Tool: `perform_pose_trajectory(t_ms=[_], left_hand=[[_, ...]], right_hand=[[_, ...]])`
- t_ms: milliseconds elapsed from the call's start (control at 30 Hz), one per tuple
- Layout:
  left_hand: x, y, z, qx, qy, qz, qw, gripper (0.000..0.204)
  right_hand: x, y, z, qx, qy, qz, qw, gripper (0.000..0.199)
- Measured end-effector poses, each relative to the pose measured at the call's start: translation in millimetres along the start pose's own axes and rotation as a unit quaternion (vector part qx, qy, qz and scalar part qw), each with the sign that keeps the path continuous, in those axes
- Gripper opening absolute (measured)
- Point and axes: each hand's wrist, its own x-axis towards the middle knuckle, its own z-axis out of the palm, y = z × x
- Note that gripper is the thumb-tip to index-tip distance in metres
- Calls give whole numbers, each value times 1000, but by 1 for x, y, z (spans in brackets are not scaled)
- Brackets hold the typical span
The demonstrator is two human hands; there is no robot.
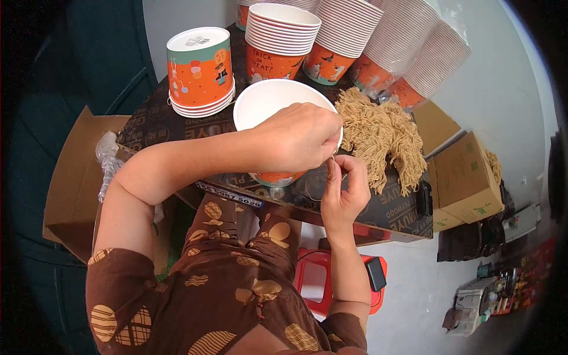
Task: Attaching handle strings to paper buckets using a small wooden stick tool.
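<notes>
So, left hand (299, 137) on paper cup (266, 102) rim, right hand (343, 186) pinching thin twine (329, 163) at 5 o'clock. Cup light, crushable; twine limp.

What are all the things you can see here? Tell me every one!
Open white-inside orange paper cup: one, on the dark table, under the left hand.
Tan twine bundle: one heap, on the table right of that cup.
Thin tan string piece: one, pinched between both hands.
Stacks of orange paper cups: several, along the table's far edge.
Upside-down orange and teal cup: one, far left on the table.
Dark printed table: one, centre.
Brown cardboard boxes: several, on the floor, right and left.
Red plastic stool: one, below the table.
Left hand: over the cup.
Right hand: fingers on the string.
</notes>
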Motion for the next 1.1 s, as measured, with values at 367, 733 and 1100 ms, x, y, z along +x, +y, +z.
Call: perform_pose_trajectory(t_ms=[367, 733, 1100], left_hand=[[0, 1, -2, 22, -11, 8, 1000, 18], [4, -1, 1, 67, -33, -7, 997, 18], [-2, 0, -2, 29, 19, 28, 999, 18]], right_hand=[[-2, -6, 0, 29, -11, 5, 999, 7], [2, -6, -5, -3, -48, -38, 998, 12], [-14, -4, -3, 163, -53, 160, 972, 14]])
